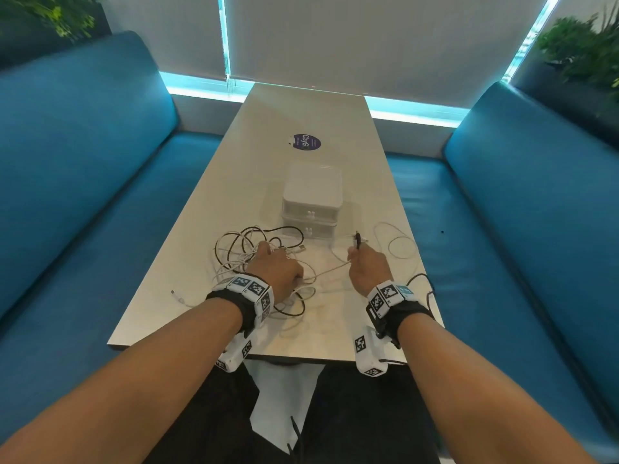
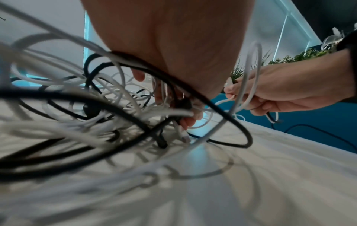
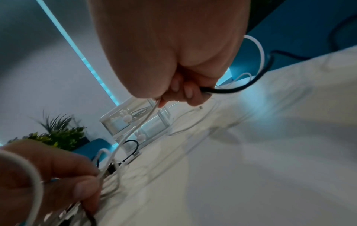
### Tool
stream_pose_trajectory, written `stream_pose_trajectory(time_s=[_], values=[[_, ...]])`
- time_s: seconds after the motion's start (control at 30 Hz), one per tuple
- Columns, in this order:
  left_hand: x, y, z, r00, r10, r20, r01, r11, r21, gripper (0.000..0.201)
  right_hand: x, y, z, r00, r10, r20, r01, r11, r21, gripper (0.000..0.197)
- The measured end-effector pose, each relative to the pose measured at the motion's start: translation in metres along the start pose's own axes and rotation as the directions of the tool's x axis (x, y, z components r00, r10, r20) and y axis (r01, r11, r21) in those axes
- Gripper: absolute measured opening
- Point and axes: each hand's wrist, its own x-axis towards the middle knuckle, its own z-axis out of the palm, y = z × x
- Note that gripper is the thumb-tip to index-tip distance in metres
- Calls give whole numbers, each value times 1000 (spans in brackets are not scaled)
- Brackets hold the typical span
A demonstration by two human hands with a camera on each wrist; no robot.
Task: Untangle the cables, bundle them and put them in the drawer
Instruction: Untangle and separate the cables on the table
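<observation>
A tangle of white and black cables [image 1: 248, 252] lies on the pale table [image 1: 301, 112], in front of a small clear two-drawer box [image 1: 313, 202] with both drawers closed. My left hand [image 1: 273, 259] sits on the tangle, its fingers [image 2: 186, 121] curled into the strands and gripping them. My right hand [image 1: 360, 259] is to its right, gripping a black cable [image 3: 230, 91] whose plug end [image 1: 357, 241] sticks up above the fist. It also grips a white cable [image 3: 146, 119], stretched taut between the two hands.
A loose white cable [image 1: 398, 246] loops along the table's right edge, and a white plug end [image 1: 177, 296] trails front left. A purple sticker [image 1: 304, 142] lies beyond the box. Blue benches [image 1: 83, 195] flank the table.
</observation>
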Motion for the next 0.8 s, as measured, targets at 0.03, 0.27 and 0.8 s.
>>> stream_pose_trajectory(time_s=[0.03, 0.27, 0.8], values=[[-1, -2, 0, 1000, -1, 4, 1, 1000, 15, 31, -1, 1, -1, 1000, -7, 17, 7, 1000, 13, 38], [-4, 5, -1, 995, 86, -47, -80, 990, 118, 35, -6, -26, 4, 968, -196, 154, 138, 935, 326, 45], [-11, 5, -7, 991, 128, -48, -115, 972, 205, 13, -16, -43, -4, 923, -272, 274, 273, 961, 34, 38]])
